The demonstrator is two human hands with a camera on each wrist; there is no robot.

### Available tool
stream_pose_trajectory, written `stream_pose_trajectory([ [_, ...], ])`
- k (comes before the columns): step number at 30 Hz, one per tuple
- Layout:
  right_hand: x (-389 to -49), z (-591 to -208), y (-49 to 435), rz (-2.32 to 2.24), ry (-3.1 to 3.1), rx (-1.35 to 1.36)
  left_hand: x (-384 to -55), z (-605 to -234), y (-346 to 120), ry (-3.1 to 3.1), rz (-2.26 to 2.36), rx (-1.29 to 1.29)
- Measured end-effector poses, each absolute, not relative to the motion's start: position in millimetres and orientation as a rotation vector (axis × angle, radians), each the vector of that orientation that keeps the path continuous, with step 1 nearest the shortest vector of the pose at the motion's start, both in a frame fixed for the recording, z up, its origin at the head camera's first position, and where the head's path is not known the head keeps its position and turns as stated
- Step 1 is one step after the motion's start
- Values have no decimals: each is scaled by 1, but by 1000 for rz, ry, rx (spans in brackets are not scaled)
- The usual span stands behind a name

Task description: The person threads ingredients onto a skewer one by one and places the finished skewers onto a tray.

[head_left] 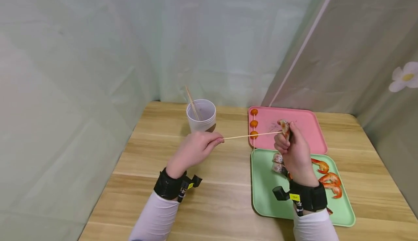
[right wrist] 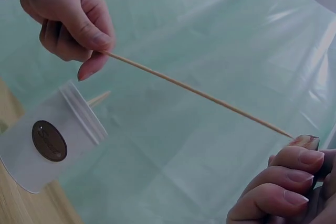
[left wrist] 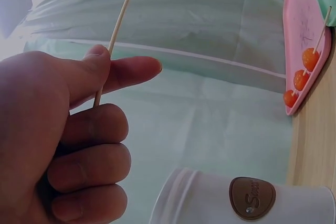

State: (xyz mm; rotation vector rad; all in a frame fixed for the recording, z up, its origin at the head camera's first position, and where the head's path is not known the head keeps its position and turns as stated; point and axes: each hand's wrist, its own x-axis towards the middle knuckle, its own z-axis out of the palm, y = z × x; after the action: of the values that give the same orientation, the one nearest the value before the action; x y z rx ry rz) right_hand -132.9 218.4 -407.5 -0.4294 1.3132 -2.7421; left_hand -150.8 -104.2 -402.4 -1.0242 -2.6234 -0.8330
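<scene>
My left hand (head_left: 192,150) pinches one end of a thin bamboo skewer (head_left: 238,137) between thumb and index finger. The skewer runs nearly level to the right, and its tip meets a fish chunk (head_left: 285,129), pale with orange-brown patches. My right hand (head_left: 297,157) holds that chunk upright in thumb and curled fingers, above the edge of the trays. In the right wrist view, the skewer's tip touches the chunk (right wrist: 306,141); how far it goes in cannot be told. The other fingers of the left hand (left wrist: 89,145) are curled beneath the skewer.
A white cup (head_left: 197,125) with wooden sticks stands beyond my left hand. On the pink tray (head_left: 307,132) lies a skewer with three orange balls (head_left: 254,123). Nearer, the green tray (head_left: 266,201) carries several shrimp (head_left: 330,178) and greyish chunks (head_left: 278,167).
</scene>
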Motion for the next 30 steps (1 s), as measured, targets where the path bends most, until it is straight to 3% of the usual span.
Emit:
stream_pose_trajectory([
  [20, -131, -408, 219, -2690, 1443, -473, -153, -403, -102, -2646, -793, -1000],
  [30, -127, -403, 207, -2500, 2155, -110, -152, -405, -102, -2647, -770, -1002],
])
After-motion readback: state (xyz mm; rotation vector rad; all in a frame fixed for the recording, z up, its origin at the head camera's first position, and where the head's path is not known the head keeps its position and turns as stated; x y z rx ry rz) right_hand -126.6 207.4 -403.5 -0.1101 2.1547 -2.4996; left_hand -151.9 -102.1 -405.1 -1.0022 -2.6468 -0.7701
